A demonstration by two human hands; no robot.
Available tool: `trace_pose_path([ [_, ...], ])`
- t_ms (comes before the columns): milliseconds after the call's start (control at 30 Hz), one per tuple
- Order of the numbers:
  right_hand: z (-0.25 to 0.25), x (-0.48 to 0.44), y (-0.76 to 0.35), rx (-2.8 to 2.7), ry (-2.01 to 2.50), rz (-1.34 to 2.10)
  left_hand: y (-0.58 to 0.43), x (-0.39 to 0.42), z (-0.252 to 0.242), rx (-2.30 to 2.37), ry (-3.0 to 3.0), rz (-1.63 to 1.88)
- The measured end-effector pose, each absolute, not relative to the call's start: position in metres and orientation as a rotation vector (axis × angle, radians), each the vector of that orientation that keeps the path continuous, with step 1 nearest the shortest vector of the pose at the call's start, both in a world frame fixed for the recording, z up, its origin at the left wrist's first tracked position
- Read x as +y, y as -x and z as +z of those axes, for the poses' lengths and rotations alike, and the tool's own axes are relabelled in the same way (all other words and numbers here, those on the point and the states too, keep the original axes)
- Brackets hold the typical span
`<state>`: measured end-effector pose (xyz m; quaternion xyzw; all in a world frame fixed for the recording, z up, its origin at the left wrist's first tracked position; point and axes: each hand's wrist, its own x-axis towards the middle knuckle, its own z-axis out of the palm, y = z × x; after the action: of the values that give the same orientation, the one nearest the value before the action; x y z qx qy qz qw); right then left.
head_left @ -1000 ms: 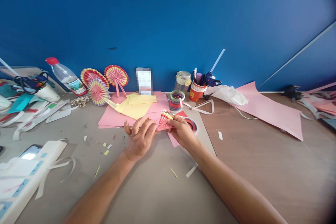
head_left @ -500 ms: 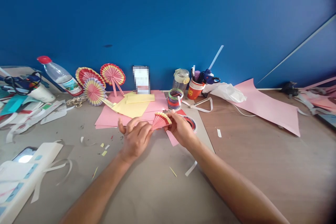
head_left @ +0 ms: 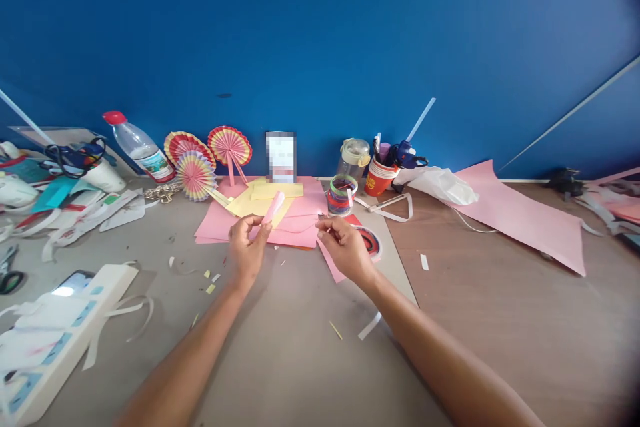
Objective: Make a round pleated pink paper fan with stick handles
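Between the thumb and fingers of my left hand (head_left: 247, 245) is a narrow, folded pink paper fan (head_left: 274, 207), tilted up with its pleats pressed together. My right hand (head_left: 349, 248) is closed in a pinch to the right of it, apart from the fan. Whatever its fingertips hold is too small to make out; a thin pale line near them may be thread or a paper edge. Beneath and behind both hands lie pink paper sheets (head_left: 300, 238) with yellow paper (head_left: 277, 191) on top. Finished pleated rosette fans (head_left: 230, 145) lean at the back left.
Behind my right hand stand a container of coloured thread (head_left: 342, 196), a clear lidded jar (head_left: 354, 155) and a red cup (head_left: 380, 175) of tools. A plastic bottle (head_left: 145, 155) leans at the back left. A power strip (head_left: 75, 333) lies front left. Paper scraps (head_left: 210, 289) dot the table.
The partly spread fan, which was between both hands, is now folded narrow and upright in my left hand. My hands have moved apart. The view has shifted slightly left.
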<state>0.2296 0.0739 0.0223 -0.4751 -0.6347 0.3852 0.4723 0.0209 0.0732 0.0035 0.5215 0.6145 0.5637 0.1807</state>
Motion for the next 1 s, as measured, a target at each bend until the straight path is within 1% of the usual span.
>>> trace_pose_path([
  [167,0.032,0.083,-0.222,-1.949,1.105,0.621,-0.023,0.078,0.006,1.452,-1.115,1.648],
  [333,0.032,0.099,-0.196,-2.334,1.261,0.298,-0.021,0.081,0.011,1.274,-0.826,1.739],
  [533,0.019,0.113,-0.162,-2.547,1.386,0.134,-0.016,0.081,0.015,1.237,-0.786,1.761],
  [767,0.015,0.122,-0.152,-2.468,1.409,0.203,-0.011,0.083,0.021,1.138,-0.776,1.767],
  [833,0.022,0.12,-0.159,-2.336,1.398,0.338,-0.008,0.084,0.021,1.123,-0.745,1.776],
  [900,0.032,0.117,-0.17,-2.174,1.315,0.565,-0.005,0.085,0.02,1.108,-0.723,1.766],
  [1000,0.047,0.11,-0.187,-2.085,1.245,0.771,-0.005,0.084,0.021,1.07,-0.707,1.713],
])
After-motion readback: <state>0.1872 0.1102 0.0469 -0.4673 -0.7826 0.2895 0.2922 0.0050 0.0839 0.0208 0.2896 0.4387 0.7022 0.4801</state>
